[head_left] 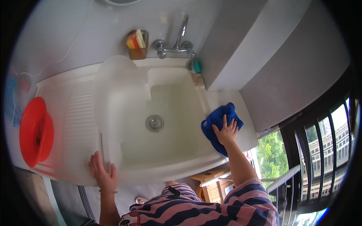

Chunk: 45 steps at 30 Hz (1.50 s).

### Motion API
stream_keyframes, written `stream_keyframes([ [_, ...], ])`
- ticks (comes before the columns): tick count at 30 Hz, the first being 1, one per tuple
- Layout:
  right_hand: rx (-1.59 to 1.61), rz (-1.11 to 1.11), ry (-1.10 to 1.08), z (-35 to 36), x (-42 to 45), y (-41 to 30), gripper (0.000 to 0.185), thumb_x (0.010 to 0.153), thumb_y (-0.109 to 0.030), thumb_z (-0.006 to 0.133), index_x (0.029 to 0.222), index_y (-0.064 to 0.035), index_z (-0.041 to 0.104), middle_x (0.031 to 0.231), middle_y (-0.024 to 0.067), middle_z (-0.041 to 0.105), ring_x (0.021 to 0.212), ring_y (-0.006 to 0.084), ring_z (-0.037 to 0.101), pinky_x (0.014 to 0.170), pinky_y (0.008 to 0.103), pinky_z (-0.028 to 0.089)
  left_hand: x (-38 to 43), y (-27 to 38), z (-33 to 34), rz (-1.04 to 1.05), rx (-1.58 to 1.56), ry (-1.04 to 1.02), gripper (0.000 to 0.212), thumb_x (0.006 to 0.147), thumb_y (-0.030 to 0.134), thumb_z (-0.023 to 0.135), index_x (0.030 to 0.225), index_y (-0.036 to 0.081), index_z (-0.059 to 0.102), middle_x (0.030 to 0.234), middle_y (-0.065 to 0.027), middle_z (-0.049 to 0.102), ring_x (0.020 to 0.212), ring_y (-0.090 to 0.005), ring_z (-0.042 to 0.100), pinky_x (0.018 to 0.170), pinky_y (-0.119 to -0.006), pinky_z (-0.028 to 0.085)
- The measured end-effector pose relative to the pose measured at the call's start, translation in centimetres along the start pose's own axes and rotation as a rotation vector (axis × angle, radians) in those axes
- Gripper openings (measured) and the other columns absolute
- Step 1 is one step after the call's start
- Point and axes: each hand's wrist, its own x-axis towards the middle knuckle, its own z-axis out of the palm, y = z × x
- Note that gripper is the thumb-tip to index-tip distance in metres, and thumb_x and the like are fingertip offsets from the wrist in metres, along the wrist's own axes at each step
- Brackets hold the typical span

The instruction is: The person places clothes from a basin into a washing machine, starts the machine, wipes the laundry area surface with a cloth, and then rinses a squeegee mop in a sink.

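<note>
My right hand (227, 131) lies spread on a dark blue cloth (215, 128), which is bunched on the ledge to the right of a white laundry sink (175, 144). Its fingers are apart and rest on top of the fabric. My left hand (102, 172) is over the sink's front left rim, below the ribbed washboard (79, 121), with thumb and fingers apart and nothing in it. The sink's basin has a metal drain (154, 123) at its bottom. A pale translucent sheet or board (116, 76) covers part of the basin's left side.
Two red plastic basins (32, 131) stand at the far left. A wall faucet (176, 48) is behind the sink, beside a holder (138, 53) with sponges. A teal-and-white brush or scrubber (195, 66) sits at the back right corner. A wall column (240, 48) and barred window (325, 149) bound the right.
</note>
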Motion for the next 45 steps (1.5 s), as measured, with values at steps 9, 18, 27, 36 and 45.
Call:
stream_keyframes([
  [9,0.034,0.089,-0.021,-0.7,10.3,-7.6,0.1,0.076,-0.071,0.052,0.148,-0.0112,0.019,0.149,0.0296,0.017,0.14,0.044,0.011,0.112,0.0532,0.007,-1.4,-1.8,1.0,-0.086,0.208,0.032,0.058,0.078,0.008,0.056,0.133,0.0,0.041,0.131,-0.0171,0.047,0.125,-0.0368,0.041,0.108,-0.055,0.022],
  [18,0.08,-0.113,0.197,1.5,7.2,-3.0,0.084,0.082,-0.062,0.049,0.145,-0.0098,0.029,0.148,0.026,0.025,0.139,0.0385,0.02,0.113,0.049,0.009,-0.6,-1.6,1.9,-0.09,0.154,0.051,0.05,0.074,0.006,0.056,0.123,0.001,0.049,0.119,-0.0139,0.056,0.113,-0.0321,0.051,0.109,-0.052,0.022],
  [27,0.013,0.032,0.266,1.3,0.3,9.4,0.072,0.086,-0.053,0.053,0.143,-0.0145,0.034,0.146,0.0213,0.032,0.137,0.0368,0.027,0.113,0.0474,0.018,0.0,-0.3,1.1,-0.143,0.102,-0.038,0.052,0.071,0.01,0.058,0.122,0.001,0.05,0.119,-0.0156,0.054,0.114,-0.0329,0.049,0.109,-0.052,0.022],
  [36,0.023,-0.181,0.197,0.1,10.9,10.3,0.068,0.087,-0.049,0.053,0.144,-0.0183,0.034,0.146,0.0212,0.031,0.136,0.0363,0.027,0.113,0.046,0.02,-0.4,-1.1,1.0,-0.068,0.06,0.052,0.041,0.069,0.014,0.068,0.106,0.005,0.052,0.116,-0.0142,0.055,0.112,-0.0339,0.05,0.106,-0.051,0.025],
  [45,0.078,-0.351,0.313,-0.3,13.2,9.6,0.053,0.09,-0.034,0.054,0.137,-0.0111,0.043,0.135,0.0234,0.045,0.123,0.0408,0.043,0.104,0.0455,0.034,4.3,4.7,-6.4,0.049,-0.577,0.013,0.015,0.07,-0.007,0.067,0.073,0.002,0.055,0.079,-0.0104,0.063,0.075,-0.0258,0.061,0.072,-0.036,0.049],
])
